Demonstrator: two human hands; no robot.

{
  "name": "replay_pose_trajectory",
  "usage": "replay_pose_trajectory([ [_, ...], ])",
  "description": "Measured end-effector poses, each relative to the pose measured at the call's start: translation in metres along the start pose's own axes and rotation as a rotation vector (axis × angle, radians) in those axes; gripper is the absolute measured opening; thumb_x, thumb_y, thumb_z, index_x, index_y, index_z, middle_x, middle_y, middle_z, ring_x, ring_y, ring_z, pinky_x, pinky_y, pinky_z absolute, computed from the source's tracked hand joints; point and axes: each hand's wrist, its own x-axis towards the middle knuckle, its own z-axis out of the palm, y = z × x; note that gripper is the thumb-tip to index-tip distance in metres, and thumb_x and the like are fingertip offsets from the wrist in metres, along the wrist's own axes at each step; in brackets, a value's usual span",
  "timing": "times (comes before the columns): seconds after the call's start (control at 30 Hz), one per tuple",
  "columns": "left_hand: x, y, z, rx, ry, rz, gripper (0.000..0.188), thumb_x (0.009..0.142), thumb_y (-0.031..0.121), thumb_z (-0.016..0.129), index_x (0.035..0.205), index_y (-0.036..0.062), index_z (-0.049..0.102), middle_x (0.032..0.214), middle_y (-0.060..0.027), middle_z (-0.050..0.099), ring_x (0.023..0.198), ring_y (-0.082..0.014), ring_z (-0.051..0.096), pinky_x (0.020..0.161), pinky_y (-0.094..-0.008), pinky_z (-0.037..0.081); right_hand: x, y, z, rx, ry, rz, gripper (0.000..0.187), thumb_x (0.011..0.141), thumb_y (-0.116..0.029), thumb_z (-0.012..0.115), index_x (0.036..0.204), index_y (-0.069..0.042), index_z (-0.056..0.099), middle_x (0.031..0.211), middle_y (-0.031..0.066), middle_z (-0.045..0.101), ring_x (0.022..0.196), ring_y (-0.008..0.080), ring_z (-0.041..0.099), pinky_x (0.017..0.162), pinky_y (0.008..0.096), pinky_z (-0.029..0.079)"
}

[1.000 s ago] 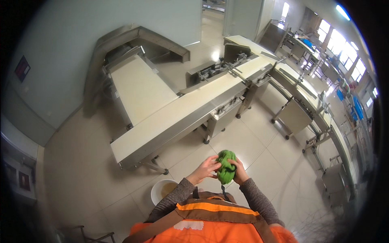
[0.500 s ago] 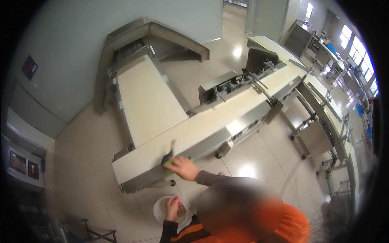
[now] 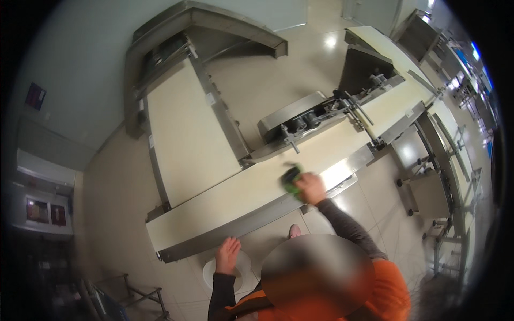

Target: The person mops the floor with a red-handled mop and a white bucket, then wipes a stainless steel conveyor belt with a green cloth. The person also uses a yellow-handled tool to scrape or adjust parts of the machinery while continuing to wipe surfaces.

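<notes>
My right hand [image 3: 311, 188] is closed on a green-and-black handheld tool [image 3: 292, 182], blurred by motion, so its exact kind is unclear. It is over the front part of a long cream conveyor belt [image 3: 235, 190], around the middle of its length. My left hand [image 3: 228, 253] is above a white bucket [image 3: 243, 265] on the floor, just off the belt's near metal side. Its fingers are stretched out and nothing shows in it. The bucket's contents cannot be made out.
A second cream belt [image 3: 187, 128] joins from the far left beneath a metal frame [image 3: 230, 22]. Rollers and a rod assembly [image 3: 308, 122] stand along the belt's far side. A metal stand [image 3: 136, 291] is at lower left. Wheeled workstations [image 3: 428, 192] line the right.
My right hand has moved right along the belt with the green-and-black tool. My left hand has risen slightly over the bucket, its fingers now straighter.
</notes>
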Motion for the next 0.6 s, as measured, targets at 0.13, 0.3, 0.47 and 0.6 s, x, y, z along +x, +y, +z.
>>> replay_pose_trajectory([
  [0.13, 0.052, 0.001, 0.019, -0.308, 0.102, 0.056, 0.040, 0.095, 0.010, 0.050, 0.124, -0.0157, 0.042, 0.133, -0.0263, 0.045, 0.122, -0.0342, 0.048, 0.109, -0.0452, 0.039, -0.006, 0.049, -0.021, -0.151, 0.132, 0.170, 0.054, 0.061, -0.015, 0.074, 0.114, -0.017, 0.060, 0.118, 0.0103, 0.054, 0.103, 0.0331, 0.052, 0.083, 0.0449, 0.044],
  [0.3, 0.078, 0.001, 0.026, -0.491, 0.234, 0.151, 0.014, 0.090, 0.002, 0.054, 0.101, -0.0077, 0.054, 0.107, -0.0167, 0.058, 0.106, -0.0262, 0.056, 0.100, -0.0399, 0.047, -0.005, 0.043, -0.012, -0.149, 0.103, 0.297, 0.057, 0.064, -0.015, 0.073, 0.119, -0.017, 0.059, 0.122, 0.0107, 0.054, 0.104, 0.0344, 0.051, 0.081, 0.0461, 0.045],
  [0.47, 0.090, -0.002, 0.004, -0.647, 0.135, 0.082, 0.005, 0.087, -0.002, 0.055, 0.092, -0.0025, 0.057, 0.096, -0.0135, 0.062, 0.093, -0.0248, 0.061, 0.087, -0.0368, 0.052, -0.029, 0.030, -0.012, 0.345, 0.201, 0.492, 0.047, 0.073, -0.011, 0.063, 0.119, -0.004, 0.056, 0.114, 0.0162, 0.056, 0.103, 0.0371, 0.054, 0.090, 0.0428, 0.045],
  [0.6, 0.088, 0.009, 0.005, -0.801, 0.105, -0.090, 0.007, 0.086, -0.005, 0.053, 0.091, -0.0008, 0.057, 0.091, -0.0125, 0.063, 0.087, -0.0251, 0.062, 0.084, -0.0378, 0.053, -0.049, -0.018, -0.022, 0.877, 0.207, 0.777, 0.043, 0.082, -0.006, 0.058, 0.124, 0.004, 0.051, 0.113, 0.0136, 0.060, 0.103, 0.0207, 0.057, 0.091, 0.0326, 0.046],
])
